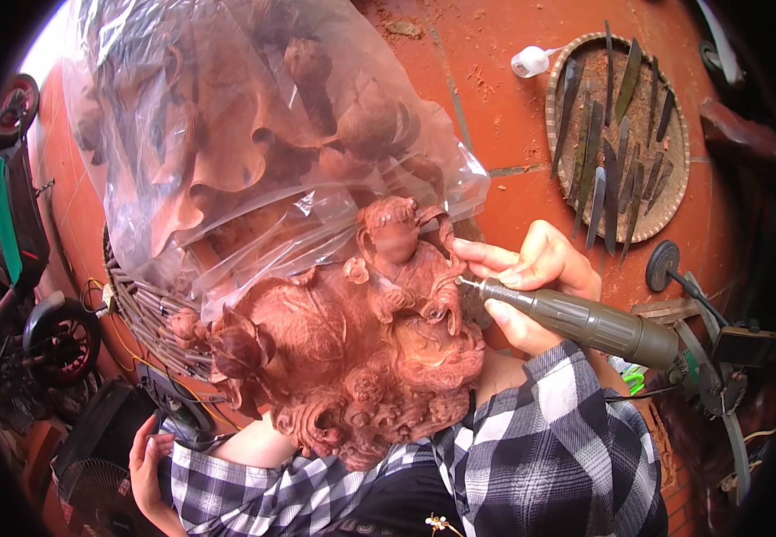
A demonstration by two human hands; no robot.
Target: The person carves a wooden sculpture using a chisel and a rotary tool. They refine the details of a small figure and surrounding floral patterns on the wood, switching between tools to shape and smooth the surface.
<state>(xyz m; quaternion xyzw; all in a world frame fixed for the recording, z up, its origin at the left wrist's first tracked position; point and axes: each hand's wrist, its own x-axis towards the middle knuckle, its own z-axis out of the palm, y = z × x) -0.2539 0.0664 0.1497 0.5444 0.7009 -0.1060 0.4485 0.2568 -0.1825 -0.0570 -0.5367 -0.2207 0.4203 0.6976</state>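
Observation:
My right hand point(540, 268) grips an olive-brown rotary carving handpiece point(585, 319) between thumb and fingers. Its thin metal bit meets or nearly meets the right side of a reddish-brown wood carving point(294, 322). One fingertip rests by the small carved figure point(394, 237) at the carving's upper right. Curls, leaves and rounded forms cover the lower part, which leans over my lap. Clear plastic sheeting point(227, 107) drapes the far part of the carved wood. At the lower left, away from the carving, my left hand point(146, 470) holds nothing, its fingers apart.
A round woven tray point(685, 170) of dark flat blades lies at the far right, beside a small white bottle point(531, 62). Wood shavings dot the red tiled floor point(495, 107). Bundled sticks point(150, 309), a black fan point(97, 492) and wheeled vehicles point(56, 345) stand left.

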